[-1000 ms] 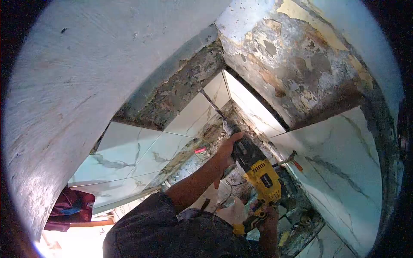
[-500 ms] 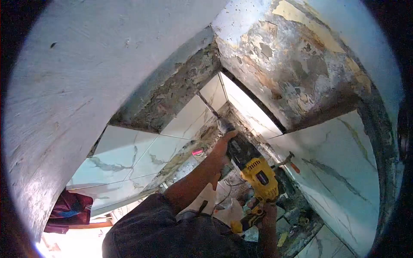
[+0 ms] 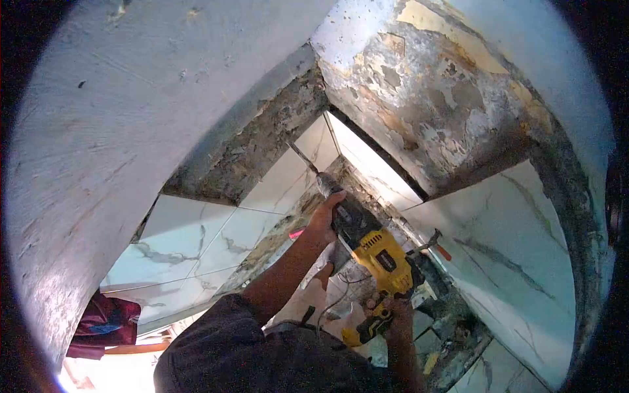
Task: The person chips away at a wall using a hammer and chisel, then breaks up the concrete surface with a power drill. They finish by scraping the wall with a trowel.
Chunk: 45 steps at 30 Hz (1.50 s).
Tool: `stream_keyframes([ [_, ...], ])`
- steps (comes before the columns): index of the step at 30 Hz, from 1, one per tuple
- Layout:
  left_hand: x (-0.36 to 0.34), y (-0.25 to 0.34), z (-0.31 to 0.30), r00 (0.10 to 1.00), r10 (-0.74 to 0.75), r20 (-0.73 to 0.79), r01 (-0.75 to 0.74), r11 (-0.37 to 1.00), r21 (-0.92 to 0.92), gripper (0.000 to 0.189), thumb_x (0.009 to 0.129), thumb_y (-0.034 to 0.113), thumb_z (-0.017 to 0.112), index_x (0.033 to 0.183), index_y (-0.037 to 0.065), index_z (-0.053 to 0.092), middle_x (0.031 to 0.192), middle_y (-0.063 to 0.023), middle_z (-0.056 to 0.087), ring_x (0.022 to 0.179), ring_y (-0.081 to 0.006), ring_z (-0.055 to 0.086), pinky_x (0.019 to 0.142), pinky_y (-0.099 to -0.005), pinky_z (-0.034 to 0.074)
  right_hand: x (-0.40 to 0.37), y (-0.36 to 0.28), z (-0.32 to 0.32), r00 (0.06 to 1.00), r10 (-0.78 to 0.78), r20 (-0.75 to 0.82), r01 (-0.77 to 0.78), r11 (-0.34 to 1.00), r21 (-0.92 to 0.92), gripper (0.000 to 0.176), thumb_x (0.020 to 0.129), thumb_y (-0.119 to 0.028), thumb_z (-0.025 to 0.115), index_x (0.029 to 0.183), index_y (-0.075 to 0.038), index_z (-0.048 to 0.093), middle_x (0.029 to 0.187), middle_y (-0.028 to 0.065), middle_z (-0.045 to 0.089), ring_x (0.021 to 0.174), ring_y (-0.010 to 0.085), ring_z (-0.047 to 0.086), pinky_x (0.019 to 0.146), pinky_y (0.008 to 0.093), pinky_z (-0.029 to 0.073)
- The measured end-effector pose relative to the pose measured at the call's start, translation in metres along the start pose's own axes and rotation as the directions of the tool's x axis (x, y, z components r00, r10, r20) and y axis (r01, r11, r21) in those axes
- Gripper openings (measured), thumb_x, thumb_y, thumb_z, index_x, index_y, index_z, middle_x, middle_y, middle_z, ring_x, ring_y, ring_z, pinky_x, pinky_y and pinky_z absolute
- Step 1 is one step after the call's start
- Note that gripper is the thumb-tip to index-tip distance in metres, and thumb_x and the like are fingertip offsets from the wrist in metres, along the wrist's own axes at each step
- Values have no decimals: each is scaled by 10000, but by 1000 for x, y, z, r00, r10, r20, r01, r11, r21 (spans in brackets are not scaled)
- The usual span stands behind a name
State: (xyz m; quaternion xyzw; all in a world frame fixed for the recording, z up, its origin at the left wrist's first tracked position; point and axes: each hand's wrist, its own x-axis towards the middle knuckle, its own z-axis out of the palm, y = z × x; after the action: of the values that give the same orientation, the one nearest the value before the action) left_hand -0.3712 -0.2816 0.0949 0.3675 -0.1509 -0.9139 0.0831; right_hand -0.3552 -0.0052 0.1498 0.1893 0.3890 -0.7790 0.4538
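Both my hands are on a yellow and black rotary hammer (image 3: pixel 381 257) fitted with a long chisel bit (image 3: pixel 303 159). My left hand (image 3: pixel 325 215) wraps round the black front housing just behind the chuck. At the back, my right hand (image 3: pixel 397 309) is closed around the rear handle, its fingers partly hidden by the tool. The bit points up and left, with its tip right at the top edge of a white marbled wall tile (image 3: pixel 282 177), where the rough bare strip (image 3: pixel 255 147) of wall begins.
More marbled tiles (image 3: pixel 504 229) cover the right wall below patchy, flaking plaster (image 3: pixel 432 98). A hammer (image 3: pixel 432 243) with an orange grip lies near that wall. Rubble and tile pieces (image 3: pixel 452 327) litter the floor. Dark red cloth (image 3: pixel 108 324) hangs at lower left; a cable (image 3: pixel 337 298) runs below the tool.
The rotary hammer and both hands have shifted a little left, and the bit's tip has moved left along the tile edge. The view has shifted slightly too.
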Motion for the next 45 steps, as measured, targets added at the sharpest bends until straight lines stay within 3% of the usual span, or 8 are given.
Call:
stream_keyframes([
  [4,-25,-7,30,1000,30,1,-30,998,60,209,806,232,594,875,36,568,781,-99,630,695,-234,627,706,-377,528,-3,15,-58,995,-57,-82,42,985,-170,390,710,-74,581,1059,41,451,789,131,571,635,249,585,547,339,518],
  [11,-17,-27,14,998,-57,-33,56,998,-33,224,790,229,616,883,31,568,792,-103,630,702,-244,626,708,-386,525,-36,-18,-2,999,1,-32,-4,995,-104,422,727,-117,578,1096,38,442,814,138,582,671,232,607,554,344,539],
  [14,-15,-22,1,997,-49,59,53,997,-64,233,788,237,621,884,31,568,803,-107,627,700,-244,622,715,-387,521,-37,-11,-1,982,36,-185,-53,995,-90,421,725,-136,578,1088,36,451,815,147,585,659,228,610,535,327,536],
  [17,-14,-18,-6,998,-30,48,30,1000,0,232,795,243,610,881,30,573,790,-110,628,697,-241,622,718,-383,520,-34,-8,-6,991,114,-74,-119,990,-71,403,741,-157,569,1079,32,459,824,141,585,686,234,614,551,328,536],
  [19,-13,-19,-5,999,-33,31,33,999,-16,233,797,246,607,877,30,576,782,-108,628,694,-241,622,715,-381,521,-29,10,-45,980,-175,90,179,604,-777,386,755,-167,565,1068,36,464,828,130,582,709,243,610,573,334,535],
  [20,-13,-19,-4,999,-33,14,33,999,-35,233,799,249,604,873,29,578,774,-107,628,692,-240,622,712,-379,521,-32,4,-32,981,-174,90,178,603,-778,386,755,-167,565,1068,36,464,828,130,582,709,243,610,573,334,535],
  [22,-17,-17,2,999,-34,14,35,999,-23,227,801,246,602,870,30,580,770,-105,628,691,-240,622,711,-378,522,-36,-16,8,991,119,-61,-123,990,-63,377,755,-186,579,1046,33,478,834,127,582,722,243,607,576,344,533],
  [45,6,17,-15,992,12,-125,-7,999,39,167,775,223,625,818,69,578,723,-64,602,630,-222,589,647,-360,505,25,25,-3,963,251,100,-267,941,208,329,728,-128,559,1018,5,478,813,97,570,699,250,574,593,354,511],
])
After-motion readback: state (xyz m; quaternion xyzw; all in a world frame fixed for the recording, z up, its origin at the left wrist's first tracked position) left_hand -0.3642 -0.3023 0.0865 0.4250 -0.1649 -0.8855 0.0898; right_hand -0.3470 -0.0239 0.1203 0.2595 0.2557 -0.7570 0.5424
